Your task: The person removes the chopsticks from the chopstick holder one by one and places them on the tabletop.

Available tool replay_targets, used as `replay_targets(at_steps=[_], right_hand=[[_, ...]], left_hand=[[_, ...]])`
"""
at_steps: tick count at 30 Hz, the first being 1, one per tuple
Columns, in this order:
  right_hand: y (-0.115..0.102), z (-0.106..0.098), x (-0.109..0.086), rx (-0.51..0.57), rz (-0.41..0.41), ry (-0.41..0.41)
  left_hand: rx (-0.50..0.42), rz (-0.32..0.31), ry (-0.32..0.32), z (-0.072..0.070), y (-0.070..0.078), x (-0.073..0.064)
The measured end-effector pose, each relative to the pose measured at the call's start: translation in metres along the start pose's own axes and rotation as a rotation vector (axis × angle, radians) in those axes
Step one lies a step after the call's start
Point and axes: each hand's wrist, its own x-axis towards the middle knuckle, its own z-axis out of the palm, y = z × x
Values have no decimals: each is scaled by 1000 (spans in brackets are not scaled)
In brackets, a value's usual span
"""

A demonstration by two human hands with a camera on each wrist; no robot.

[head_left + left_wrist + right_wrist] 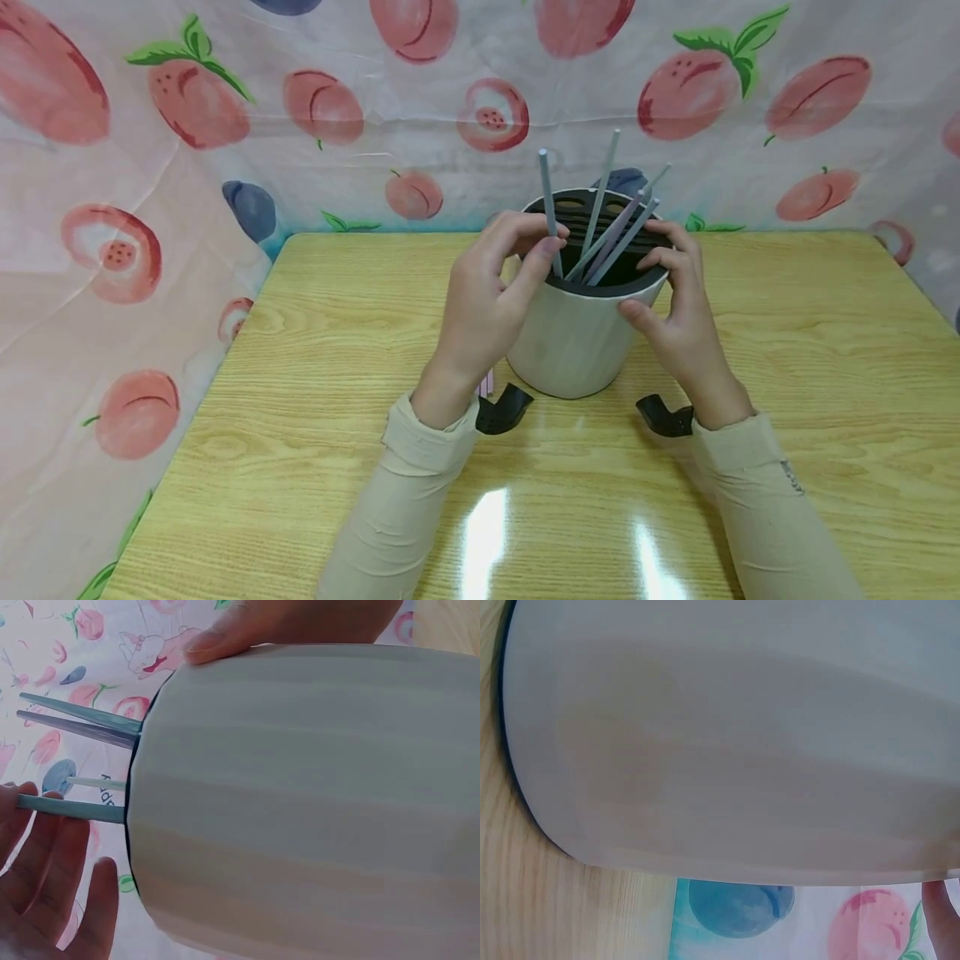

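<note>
Slim blue-grey stick (pixel 547 187), off-white holder (pixel 573 342)

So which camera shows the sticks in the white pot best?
The head view: it looks down at the pot and shows at least five sticks poking out, one pinched by the left hand. The left wrist view shows fewer, from the side. The right wrist view shows none, mostly the pot's outside.

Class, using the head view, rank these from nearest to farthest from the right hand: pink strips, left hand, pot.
From the right hand:
1. Pot: touching; the hand grips its right side.
2. Left hand: across the pot's opening, pinching a stick.
3. Pink strips: on the table beside the left wrist, partly hidden.
</note>
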Motion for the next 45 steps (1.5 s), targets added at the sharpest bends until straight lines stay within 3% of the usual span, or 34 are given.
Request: replay_targets(at_steps=[13,18,22,27,33,37,40,45], right_hand=[[2,-2,5,6,4,-7],[10,-5,6,-5,4,-18],[10,-5,7,-1,6,-18],[12,-6,11,11,-11,-18],[14,-7,13,3,-18,-19],[14,-7,12,5,-15,-17],[13,-6,12,3,-14,-15],[12,-6,11,9,-9,-9]], left_hand=[[-67,79,112,-11,10,7],[-143,67,165,-16,8,9],[-241,49,237,-21,7,12],[-285,46,354,-28,7,15],[-265,121,496,-36,9,17],[-245,171,558,-40,10,17],[-234,177,567,-43,10,17],[-211,127,497,-44,5,15]])
